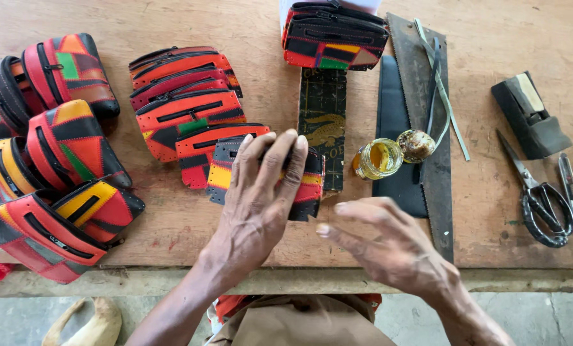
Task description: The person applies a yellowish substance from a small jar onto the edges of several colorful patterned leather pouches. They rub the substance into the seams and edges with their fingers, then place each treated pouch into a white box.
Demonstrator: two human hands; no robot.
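My left hand (261,186) lies flat, fingers spread, on a patchwork leather pouch piece (309,189) of red, yellow, black and grey near the table's front edge. My right hand (389,247) hovers just to the right of it, fingers apart and empty, blurred. A small open glass jar of yellow glue (377,158) and its lid (416,145) stand just beyond the right hand. More flat pouch pieces (187,102) overlap in a row to the left of the pressed one.
Finished patchwork pouches (62,147) pile up at the left; another stack (334,35) sits at the back. A hand saw (421,96), black leather strip (392,115), dark block (531,115), scissors (542,205) and snips (571,189) lie right.
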